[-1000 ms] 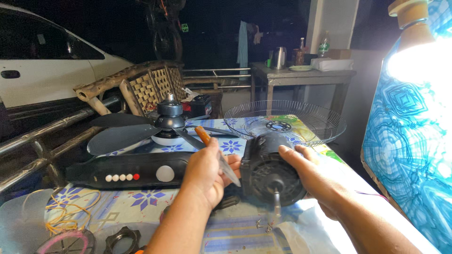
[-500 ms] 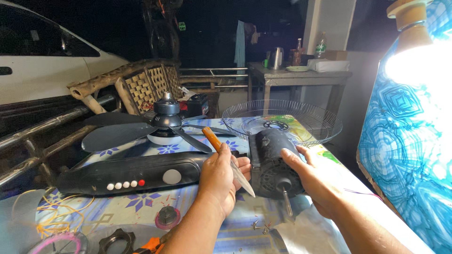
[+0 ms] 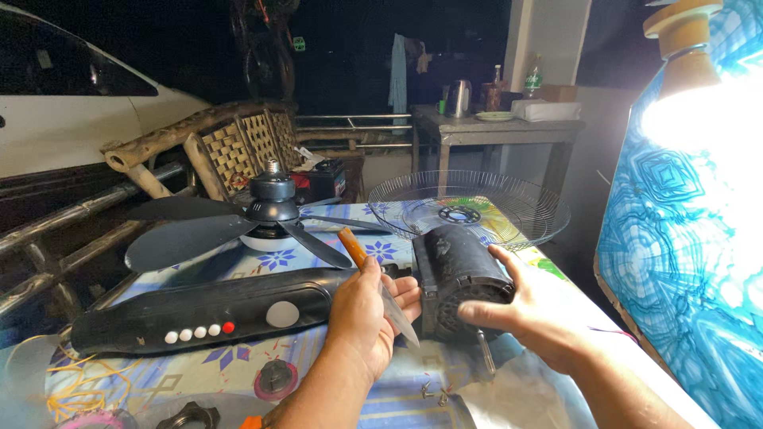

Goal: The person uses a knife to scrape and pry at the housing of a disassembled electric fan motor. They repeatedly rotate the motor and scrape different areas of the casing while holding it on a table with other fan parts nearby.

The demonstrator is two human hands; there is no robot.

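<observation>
Steady the black fan motor [image 3: 459, 278] on the desk [image 3: 548, 278] with the right hand [image 3: 534, 316] spread over its end, keeping the left hand [image 3: 367, 311] pinching the orange-handled screwdriver [image 3: 373, 280] square to the housing.

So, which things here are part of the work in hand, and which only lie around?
In use:
left hand
screwdriver
right hand
black motor housing

Lying about:
fan blades
wire fan guard
loose screws
yellow rubber bands

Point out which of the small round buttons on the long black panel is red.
The rightmost small button; the three beside it are white.
</observation>
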